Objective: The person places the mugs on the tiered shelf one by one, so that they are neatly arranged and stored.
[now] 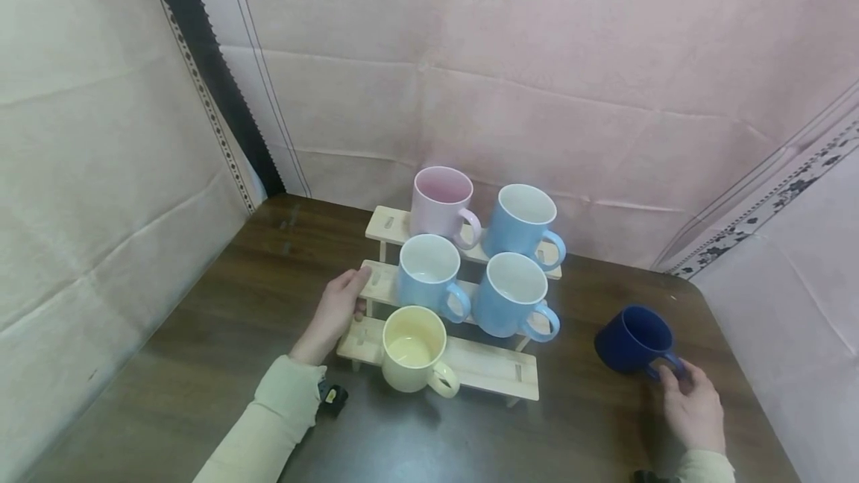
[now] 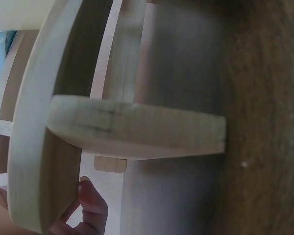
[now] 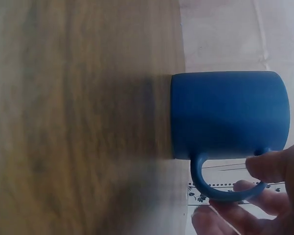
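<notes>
A three-tier wooden rack (image 1: pixel 486 368) stands mid-table. My left hand (image 1: pixel 335 311) grips the left end of its middle shelf, thumb on top; the left wrist view shows curled fingers (image 2: pixel 92 198) beyond the front shelf end. At the right, my right hand (image 1: pixel 698 407) pinches the handle of a dark blue mug (image 1: pixel 616 345). Thumb and fingers close around that handle in the right wrist view, where the mug (image 3: pixel 228 112) is upright at the tabletop; I cannot tell whether its base touches. A yellow mug (image 1: pixel 403 371) sits on the front shelf, left of a bare stretch.
Two light blue mugs, a left one (image 1: pixel 423 289) and a right one (image 1: pixel 499 311), share the middle shelf. Up on the back shelf are a pink mug (image 1: pixel 429 213) and another light blue mug (image 1: pixel 510 235). Pale cloth (image 1: pixel 537 95) hangs around the dark wooden table (image 1: pixel 255 371).
</notes>
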The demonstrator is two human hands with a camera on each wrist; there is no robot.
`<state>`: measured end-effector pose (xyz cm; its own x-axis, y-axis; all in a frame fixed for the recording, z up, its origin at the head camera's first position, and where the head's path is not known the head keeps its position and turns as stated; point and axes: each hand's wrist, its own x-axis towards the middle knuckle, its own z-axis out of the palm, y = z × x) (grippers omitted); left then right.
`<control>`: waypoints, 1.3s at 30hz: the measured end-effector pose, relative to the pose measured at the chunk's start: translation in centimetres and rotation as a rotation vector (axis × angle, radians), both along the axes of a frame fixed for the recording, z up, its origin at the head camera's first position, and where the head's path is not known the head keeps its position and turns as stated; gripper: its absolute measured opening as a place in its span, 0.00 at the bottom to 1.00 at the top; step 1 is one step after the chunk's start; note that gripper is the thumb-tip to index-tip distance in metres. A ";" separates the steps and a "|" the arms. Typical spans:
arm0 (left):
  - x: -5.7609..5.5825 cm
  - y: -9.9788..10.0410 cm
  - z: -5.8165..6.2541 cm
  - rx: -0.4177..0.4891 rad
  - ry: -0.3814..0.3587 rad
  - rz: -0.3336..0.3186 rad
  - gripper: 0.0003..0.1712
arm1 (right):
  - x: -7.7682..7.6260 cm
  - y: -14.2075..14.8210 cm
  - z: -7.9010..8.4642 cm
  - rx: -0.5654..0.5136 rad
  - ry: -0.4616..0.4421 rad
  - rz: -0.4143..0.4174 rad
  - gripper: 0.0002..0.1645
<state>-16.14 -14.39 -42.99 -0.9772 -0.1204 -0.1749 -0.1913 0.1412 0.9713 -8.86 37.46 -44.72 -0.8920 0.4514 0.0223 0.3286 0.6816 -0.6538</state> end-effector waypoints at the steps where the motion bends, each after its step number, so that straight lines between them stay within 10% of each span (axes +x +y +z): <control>1: 0.0 0.0 0.0 -0.002 0.000 0.000 0.26 | 0.0 0.0 0.0 0.006 -0.004 -0.005 0.34; 12: 0.0 -0.3 -0.4 -0.002 0.019 0.002 0.28 | 0.5 -0.4 -0.8 0.134 0.135 -0.062 0.25; 39: -0.1 -0.1 -0.4 0.005 0.025 -0.005 0.28 | 1.1 -1.2 -0.6 0.070 0.175 -0.158 0.23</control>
<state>-16.27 -14.53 -43.39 -0.9819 -0.1145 -0.1507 -0.1659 0.1375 0.9765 -7.77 36.27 -45.31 -0.7905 0.5766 0.2064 0.3202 0.6764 -0.6632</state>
